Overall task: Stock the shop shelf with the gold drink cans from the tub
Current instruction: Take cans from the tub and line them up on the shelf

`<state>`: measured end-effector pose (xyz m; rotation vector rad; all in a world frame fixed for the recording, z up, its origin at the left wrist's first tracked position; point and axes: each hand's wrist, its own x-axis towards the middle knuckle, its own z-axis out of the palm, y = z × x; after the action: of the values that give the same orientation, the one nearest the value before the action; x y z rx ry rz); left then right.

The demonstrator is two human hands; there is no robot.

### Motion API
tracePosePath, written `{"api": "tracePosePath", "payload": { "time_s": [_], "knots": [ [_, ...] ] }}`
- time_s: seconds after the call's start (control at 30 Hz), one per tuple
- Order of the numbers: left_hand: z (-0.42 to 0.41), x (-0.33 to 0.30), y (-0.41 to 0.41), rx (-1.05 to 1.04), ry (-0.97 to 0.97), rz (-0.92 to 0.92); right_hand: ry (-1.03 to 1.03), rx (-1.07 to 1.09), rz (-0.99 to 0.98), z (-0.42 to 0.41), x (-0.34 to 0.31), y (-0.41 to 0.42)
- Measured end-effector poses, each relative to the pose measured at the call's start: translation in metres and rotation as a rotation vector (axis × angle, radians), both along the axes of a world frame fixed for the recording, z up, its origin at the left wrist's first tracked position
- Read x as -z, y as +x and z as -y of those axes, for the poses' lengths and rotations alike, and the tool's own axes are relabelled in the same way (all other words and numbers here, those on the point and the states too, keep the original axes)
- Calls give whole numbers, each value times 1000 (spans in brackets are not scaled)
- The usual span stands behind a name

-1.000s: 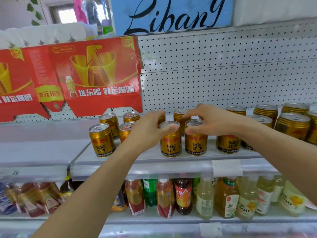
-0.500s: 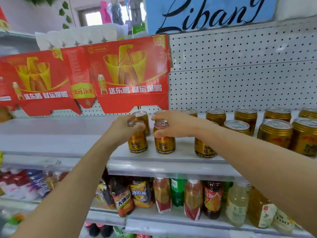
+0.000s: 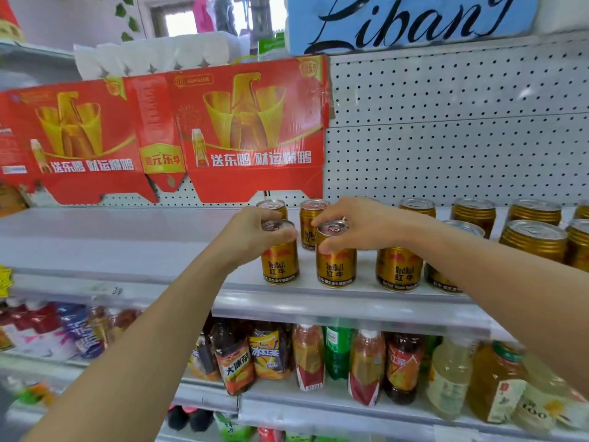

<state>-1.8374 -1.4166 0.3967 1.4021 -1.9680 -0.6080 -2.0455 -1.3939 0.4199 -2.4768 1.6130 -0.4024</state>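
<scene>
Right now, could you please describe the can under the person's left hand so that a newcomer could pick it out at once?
Find the grey shelf below the red cardboard display, where gold cans stand in rows. Follow the front row to its left end: the gold can there is the one. It alone has bare shelf on its left, and the left hand grips its top.

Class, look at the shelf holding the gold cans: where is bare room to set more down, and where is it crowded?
Bare shelf runs left of the can gripped by the left hand, under the red cartons. A narrow gap separates it from the can in the right hand. Rightward, the gold cans stand packed, front and back.
</scene>
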Motion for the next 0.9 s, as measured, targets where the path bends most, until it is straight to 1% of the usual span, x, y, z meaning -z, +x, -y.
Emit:
{"api": "tracePosePath", "payload": {
  "time_s": [0.33,0.47,0.57,0.67,0.73,0.8,0.9],
  "knots": [
    [-3,0,-11,29,-7,-10,-8,28,22,-5,2,1],
    [-2,1,-11,20,-5,21,21,20,5,-11,1,2],
    [-3,2,-15,10,-41,108,-6,26,23,-19,-2,-8],
    [-13,0,-29,-17,-244,207,-50,61,33,-32,-7,-30],
    [-22,-1,-43,25,-306,239,-45,98,9,-40,-9,-48],
    [-26,-1,-57,94,-289,314,-10,127,-38,-45,-7,-64],
    [-27,0,-74,101,-267,431,9,121,-100,-46,0,-78]
  ]
}}
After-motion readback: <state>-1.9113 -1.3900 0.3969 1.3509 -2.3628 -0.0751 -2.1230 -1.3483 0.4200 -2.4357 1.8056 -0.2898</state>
